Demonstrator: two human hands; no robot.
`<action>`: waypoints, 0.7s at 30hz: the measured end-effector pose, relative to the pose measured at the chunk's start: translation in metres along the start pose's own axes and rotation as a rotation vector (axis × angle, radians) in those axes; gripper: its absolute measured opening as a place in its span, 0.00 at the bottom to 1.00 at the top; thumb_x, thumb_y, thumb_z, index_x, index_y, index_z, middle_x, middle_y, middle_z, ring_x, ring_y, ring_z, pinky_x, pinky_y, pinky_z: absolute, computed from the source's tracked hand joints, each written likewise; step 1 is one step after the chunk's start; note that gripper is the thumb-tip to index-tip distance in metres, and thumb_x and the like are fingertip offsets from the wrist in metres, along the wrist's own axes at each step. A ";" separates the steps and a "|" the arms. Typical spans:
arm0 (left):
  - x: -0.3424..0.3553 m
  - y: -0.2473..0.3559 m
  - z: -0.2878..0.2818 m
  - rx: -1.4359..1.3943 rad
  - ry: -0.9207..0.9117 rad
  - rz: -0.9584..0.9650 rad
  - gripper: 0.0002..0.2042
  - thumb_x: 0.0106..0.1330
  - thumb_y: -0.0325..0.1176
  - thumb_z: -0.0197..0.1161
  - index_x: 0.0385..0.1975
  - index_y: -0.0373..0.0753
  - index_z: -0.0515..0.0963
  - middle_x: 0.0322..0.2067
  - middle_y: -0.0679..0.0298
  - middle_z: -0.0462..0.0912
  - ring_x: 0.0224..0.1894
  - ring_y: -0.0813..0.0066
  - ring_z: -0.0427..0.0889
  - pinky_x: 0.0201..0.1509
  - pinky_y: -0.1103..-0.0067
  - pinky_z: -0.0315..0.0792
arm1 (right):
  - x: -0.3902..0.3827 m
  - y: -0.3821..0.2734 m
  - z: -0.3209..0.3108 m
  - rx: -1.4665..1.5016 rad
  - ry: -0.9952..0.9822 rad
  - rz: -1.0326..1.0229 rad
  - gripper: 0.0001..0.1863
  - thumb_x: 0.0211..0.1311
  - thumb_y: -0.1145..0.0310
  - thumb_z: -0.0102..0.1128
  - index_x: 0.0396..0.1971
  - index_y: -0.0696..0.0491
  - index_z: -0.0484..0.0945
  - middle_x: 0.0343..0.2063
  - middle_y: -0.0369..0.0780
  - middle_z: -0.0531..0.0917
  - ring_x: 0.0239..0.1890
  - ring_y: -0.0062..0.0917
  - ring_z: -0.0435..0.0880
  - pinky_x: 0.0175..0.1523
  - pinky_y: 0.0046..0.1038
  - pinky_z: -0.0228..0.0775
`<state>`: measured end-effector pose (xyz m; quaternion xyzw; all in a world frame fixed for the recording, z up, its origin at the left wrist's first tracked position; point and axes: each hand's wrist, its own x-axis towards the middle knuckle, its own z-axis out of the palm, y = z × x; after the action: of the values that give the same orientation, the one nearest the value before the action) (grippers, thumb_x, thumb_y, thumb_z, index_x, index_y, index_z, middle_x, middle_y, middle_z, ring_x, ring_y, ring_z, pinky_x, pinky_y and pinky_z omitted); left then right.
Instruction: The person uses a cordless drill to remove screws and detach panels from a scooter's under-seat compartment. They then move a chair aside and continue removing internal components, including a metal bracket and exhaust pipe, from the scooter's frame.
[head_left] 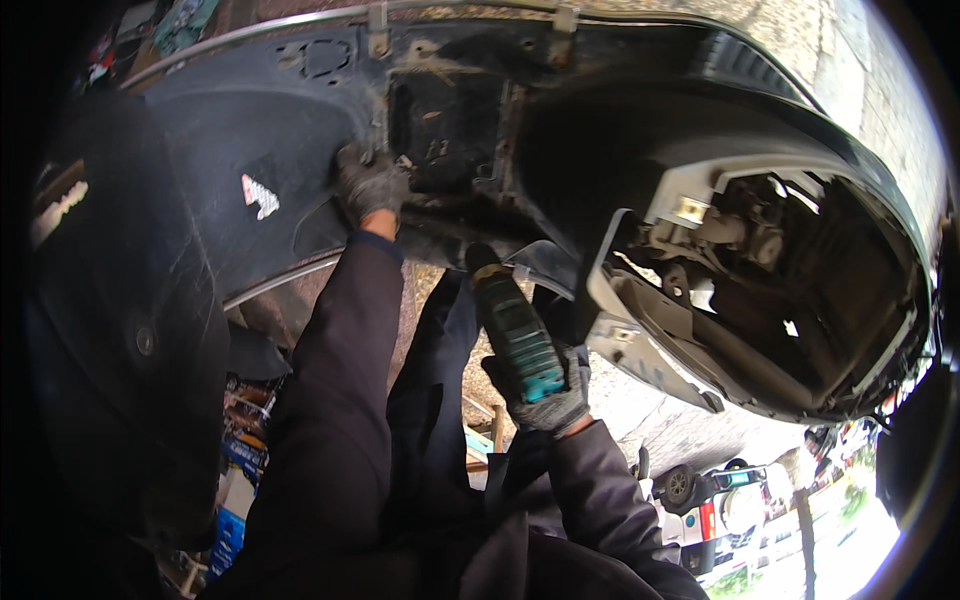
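Observation:
A large black vehicle body panel (270, 130) spans the upper view, with a recessed middle section (445, 130) bordered by raised ridges. My left hand (372, 183), in a dark grey glove, rests against the panel beside the left ridge, its fingers apart on the surface and partly lost in the dark. My right hand (548, 398), in a grey knit glove, is closed round the rear of a green-and-black power tool (517, 330) with a long, ribbed barrel like an angle grinder's. Its dark front end points up to the panel's lower edge; the working tip is hidden in shadow.
At right, a large rounded opening (780, 290) in the black body shows metal brackets and parts inside. A dark curved panel (110, 330) fills the left side. Below right stands a parked vehicle (700, 495) on paving; boxes and clutter (235, 480) lie lower left.

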<state>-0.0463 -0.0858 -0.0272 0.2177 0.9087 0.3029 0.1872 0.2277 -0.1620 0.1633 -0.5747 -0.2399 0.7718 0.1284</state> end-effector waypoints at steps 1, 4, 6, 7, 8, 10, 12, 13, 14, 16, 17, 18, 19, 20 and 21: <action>-0.004 0.005 -0.006 -0.067 -0.082 -0.082 0.07 0.62 0.31 0.60 0.35 0.40 0.71 0.34 0.63 0.77 0.36 0.70 0.75 0.42 0.73 0.70 | -0.002 -0.003 0.000 0.074 -0.003 0.033 0.16 0.61 0.63 0.55 0.47 0.54 0.77 0.39 0.41 0.84 0.41 0.33 0.83 0.49 0.35 0.75; -0.037 0.041 -0.031 -0.356 -0.374 -0.547 0.10 0.64 0.35 0.58 0.41 0.38 0.74 0.34 0.58 0.81 0.34 0.65 0.81 0.35 0.71 0.74 | -0.006 -0.014 0.000 0.258 -0.080 0.030 0.16 0.63 0.64 0.53 0.48 0.55 0.75 0.42 0.42 0.83 0.44 0.32 0.82 0.52 0.33 0.75; -0.081 0.078 -0.057 -0.677 -0.466 -0.816 0.10 0.65 0.39 0.58 0.41 0.41 0.74 0.31 0.61 0.80 0.29 0.67 0.80 0.30 0.73 0.75 | -0.006 -0.024 0.006 0.362 -0.084 0.145 0.20 0.61 0.63 0.57 0.51 0.56 0.72 0.43 0.42 0.83 0.45 0.32 0.82 0.53 0.31 0.74; -0.103 0.097 -0.071 -0.832 -0.587 -0.875 0.12 0.64 0.41 0.59 0.41 0.41 0.74 0.30 0.62 0.79 0.28 0.67 0.80 0.31 0.73 0.76 | -0.009 -0.033 0.004 0.227 -0.113 0.196 0.26 0.56 0.62 0.62 0.54 0.56 0.70 0.45 0.44 0.81 0.47 0.34 0.81 0.53 0.31 0.74; -0.123 0.117 -0.083 -1.050 -0.769 -0.870 0.13 0.63 0.43 0.60 0.41 0.42 0.74 0.29 0.64 0.78 0.27 0.66 0.80 0.31 0.73 0.77 | -0.012 -0.042 0.002 0.128 -0.170 0.132 0.33 0.51 0.60 0.66 0.56 0.55 0.67 0.47 0.46 0.80 0.48 0.36 0.80 0.54 0.32 0.73; -0.139 0.150 -0.103 -0.889 -0.801 -0.945 0.14 0.63 0.45 0.60 0.42 0.45 0.75 0.25 0.62 0.78 0.25 0.66 0.79 0.28 0.68 0.78 | -0.025 -0.070 -0.010 -0.736 -0.235 -0.154 0.41 0.43 0.59 0.72 0.59 0.54 0.64 0.52 0.50 0.76 0.51 0.42 0.78 0.54 0.34 0.72; -0.140 0.171 -0.119 -0.933 -0.760 -1.102 0.13 0.61 0.42 0.61 0.41 0.44 0.76 0.25 0.62 0.78 0.25 0.64 0.79 0.29 0.67 0.78 | -0.041 -0.101 -0.009 -0.918 -0.224 -0.220 0.38 0.45 0.61 0.69 0.59 0.53 0.65 0.51 0.52 0.74 0.49 0.47 0.77 0.54 0.38 0.71; -0.140 0.177 -0.123 -0.930 -0.801 -1.065 0.12 0.61 0.42 0.62 0.39 0.44 0.76 0.24 0.62 0.78 0.24 0.64 0.79 0.29 0.67 0.78 | -0.057 -0.116 -0.021 -0.914 -0.222 -0.363 0.35 0.48 0.64 0.66 0.59 0.52 0.65 0.48 0.51 0.75 0.49 0.46 0.77 0.53 0.39 0.71; -0.135 0.181 -0.124 -0.911 -0.810 -1.050 0.12 0.60 0.42 0.62 0.38 0.43 0.76 0.24 0.62 0.78 0.24 0.64 0.79 0.28 0.66 0.78 | -0.068 -0.133 -0.040 -0.913 -0.155 -0.513 0.35 0.49 0.62 0.65 0.59 0.53 0.65 0.46 0.50 0.75 0.49 0.45 0.77 0.53 0.38 0.71; -0.127 0.185 -0.117 -0.802 -0.761 -1.001 0.12 0.60 0.42 0.63 0.36 0.42 0.72 0.21 0.61 0.76 0.20 0.62 0.77 0.24 0.64 0.77 | -0.074 -0.153 -0.064 -1.124 0.250 -0.379 0.37 0.47 0.56 0.67 0.59 0.50 0.65 0.44 0.48 0.76 0.47 0.43 0.77 0.50 0.40 0.72; -0.131 0.185 -0.114 -0.803 -0.735 -0.965 0.12 0.60 0.40 0.64 0.36 0.42 0.71 0.20 0.60 0.76 0.19 0.62 0.77 0.23 0.64 0.76 | -0.072 -0.156 -0.074 -1.288 0.235 -0.300 0.33 0.49 0.55 0.65 0.56 0.50 0.67 0.44 0.48 0.76 0.47 0.41 0.78 0.50 0.41 0.72; -0.133 0.187 -0.107 -0.816 -0.726 -0.910 0.12 0.59 0.38 0.65 0.35 0.41 0.71 0.20 0.60 0.76 0.19 0.61 0.76 0.22 0.64 0.75 | -0.066 -0.159 -0.087 -1.449 0.263 -0.258 0.29 0.52 0.54 0.63 0.52 0.50 0.69 0.45 0.48 0.77 0.47 0.39 0.79 0.50 0.41 0.71; -0.133 0.190 -0.095 -0.734 -0.765 -0.878 0.12 0.60 0.37 0.65 0.35 0.41 0.71 0.20 0.61 0.75 0.20 0.64 0.76 0.22 0.67 0.74 | -0.059 -0.159 -0.090 -1.612 0.215 -0.166 0.20 0.58 0.57 0.57 0.48 0.50 0.70 0.46 0.49 0.77 0.47 0.37 0.80 0.48 0.41 0.74; -0.136 0.193 -0.085 -0.647 -0.793 -0.847 0.11 0.60 0.36 0.65 0.35 0.41 0.70 0.21 0.62 0.75 0.20 0.66 0.76 0.22 0.69 0.73 | -0.051 -0.157 -0.096 -1.558 -0.009 -0.069 0.19 0.61 0.62 0.51 0.51 0.51 0.69 0.47 0.50 0.78 0.48 0.40 0.79 0.44 0.38 0.77; -0.142 0.195 -0.075 -0.581 -0.683 -0.588 0.10 0.59 0.32 0.65 0.34 0.41 0.70 0.23 0.66 0.74 0.24 0.72 0.74 0.25 0.73 0.70 | -0.050 -0.152 -0.099 -1.567 -0.040 -0.097 0.18 0.61 0.64 0.50 0.51 0.51 0.68 0.46 0.49 0.79 0.49 0.40 0.80 0.43 0.35 0.78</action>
<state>0.0921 -0.0525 0.1820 -0.0203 0.6974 0.3886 0.6018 0.3247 -0.0341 0.2612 -0.4727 -0.7415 0.3812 -0.2854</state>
